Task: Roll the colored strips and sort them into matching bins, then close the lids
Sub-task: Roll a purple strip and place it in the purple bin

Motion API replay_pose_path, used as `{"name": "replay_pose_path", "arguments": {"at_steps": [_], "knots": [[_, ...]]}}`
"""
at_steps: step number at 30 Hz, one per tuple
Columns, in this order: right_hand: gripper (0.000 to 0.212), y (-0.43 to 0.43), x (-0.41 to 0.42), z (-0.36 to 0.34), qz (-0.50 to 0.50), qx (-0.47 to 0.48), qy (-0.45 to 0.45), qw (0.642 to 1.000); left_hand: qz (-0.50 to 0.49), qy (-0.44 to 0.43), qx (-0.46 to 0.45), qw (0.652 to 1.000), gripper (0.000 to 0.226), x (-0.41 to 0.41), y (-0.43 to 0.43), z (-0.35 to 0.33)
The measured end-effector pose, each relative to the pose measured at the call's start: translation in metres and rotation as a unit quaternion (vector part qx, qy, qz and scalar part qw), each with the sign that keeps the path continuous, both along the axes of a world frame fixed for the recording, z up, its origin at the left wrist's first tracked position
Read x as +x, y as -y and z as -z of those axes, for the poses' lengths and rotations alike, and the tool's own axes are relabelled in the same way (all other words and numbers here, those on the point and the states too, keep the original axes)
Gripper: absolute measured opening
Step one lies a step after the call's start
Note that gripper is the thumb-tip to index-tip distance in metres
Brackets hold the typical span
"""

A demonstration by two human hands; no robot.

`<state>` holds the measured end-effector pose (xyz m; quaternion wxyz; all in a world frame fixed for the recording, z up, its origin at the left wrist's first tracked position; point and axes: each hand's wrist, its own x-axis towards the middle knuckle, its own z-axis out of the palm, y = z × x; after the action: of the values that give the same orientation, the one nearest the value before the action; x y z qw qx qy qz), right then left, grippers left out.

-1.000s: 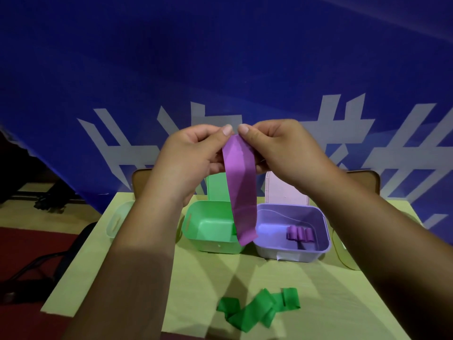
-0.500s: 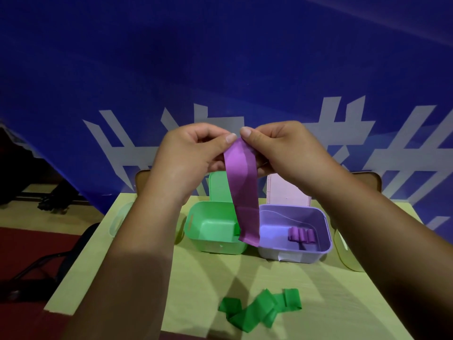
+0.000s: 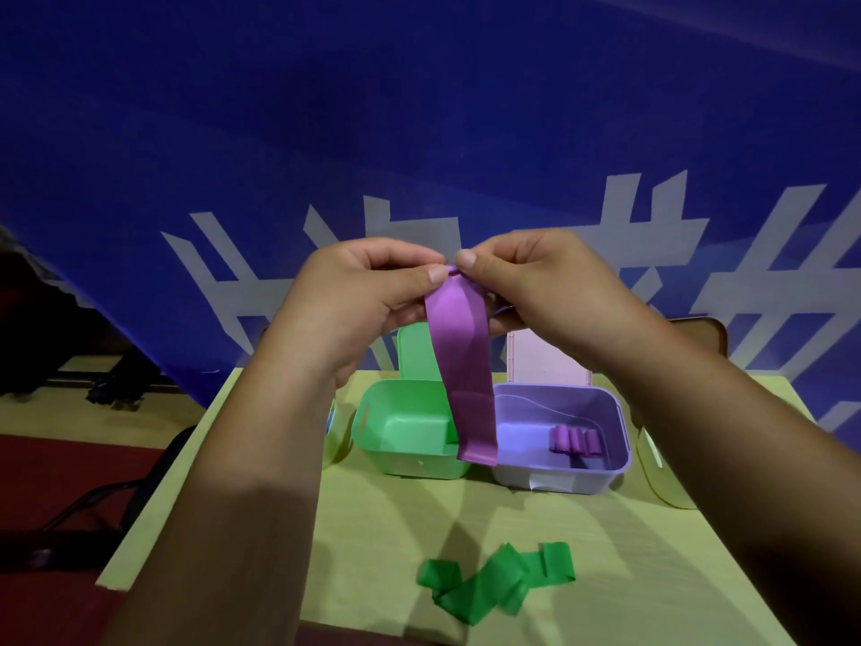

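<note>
Bare to the frame's lower edge: the left forearm (image 3: 242, 482) and right forearm (image 3: 727, 435), partly in shadow. The left hand (image 3: 354, 296) and right hand (image 3: 536, 282) show short, rounded thumbnails.

One purple strip (image 3: 466, 366), three purple rolls (image 3: 575, 441)

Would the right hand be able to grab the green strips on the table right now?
Probably not yet: the right hand pinches the purple strip. Nothing covers the green strips, though.
</note>
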<state>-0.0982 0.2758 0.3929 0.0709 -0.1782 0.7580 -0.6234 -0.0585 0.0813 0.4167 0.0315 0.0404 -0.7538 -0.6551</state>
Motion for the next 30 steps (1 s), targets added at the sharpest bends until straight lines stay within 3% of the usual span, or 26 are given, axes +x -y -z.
{"name": "replay_pose_path", "arguments": {"at_steps": [6, 18, 30], "knots": [[0.023, -0.007, 0.001, 0.008, 0.021, -0.002, -0.026, 0.999, -0.008, 0.016, 0.068, 0.997, 0.017, 0.001, -0.011, 0.003], [0.014, -0.027, -0.002, 0.012, 0.011, -0.093, 0.016, 0.996, 0.006, 0.044, 0.207, 0.977, 0.026, -0.002, -0.036, 0.007], [0.019, -0.049, -0.008, 0.013, 0.005, -0.102, 0.023, 0.995, -0.021, -0.009, 0.057, 0.998, 0.017, -0.004, -0.057, 0.017]]}}
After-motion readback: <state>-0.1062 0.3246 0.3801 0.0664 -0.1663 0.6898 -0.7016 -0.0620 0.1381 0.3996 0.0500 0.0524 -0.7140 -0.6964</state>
